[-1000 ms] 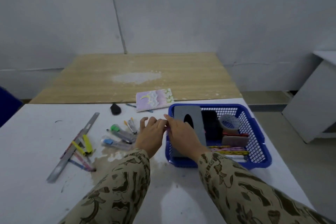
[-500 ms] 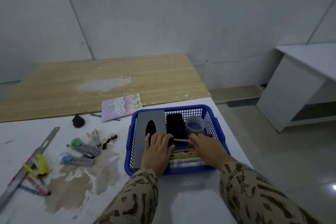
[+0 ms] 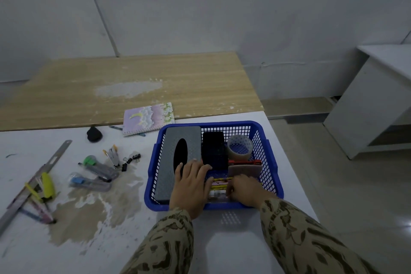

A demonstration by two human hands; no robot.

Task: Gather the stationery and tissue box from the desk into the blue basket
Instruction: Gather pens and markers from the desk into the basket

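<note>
The blue basket stands on the white desk's right part. In its left side lies the grey tissue box, flat, slot up. My left hand rests on the box's near end with fingers spread. My right hand is inside the basket's near right corner, fingers curled on the end of a pink pen that lies on several pens and pencils. A black case, a tape roll, a red item and a pinkish pad also sit in the basket.
Left of the basket lie a pastel notebook, a black lump, binder clips, two compass cases, a metal ruler, a yellow cutter and pens. A brown stain marks the desk. A white cabinet stands to the right.
The tissue box went from leaning at the basket's left edge to lying flat inside. My left hand moved onto it, and my right hand lowered the pink pen onto the pens.
</note>
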